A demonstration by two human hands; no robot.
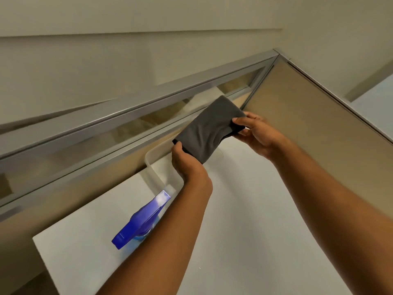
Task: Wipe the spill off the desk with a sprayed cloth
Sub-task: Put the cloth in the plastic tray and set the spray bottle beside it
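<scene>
Above white desk (244,209), both hands' grips (left (187,165), right (258,133)) pinch seemingly folded cloth (209,129) between them.

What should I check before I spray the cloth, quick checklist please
1. Cloth held: ok, left hand and right hand each grip an end.
2. Cloth off the desk: ok, lifted above the tray.
3. Bottle within reach: ok, beside the left forearm.
4. A hand free for the bottle: not ok, both are busy.
5. Nozzle direction: cannot tell.
6. Spill located: cannot tell, none visible.
</scene>
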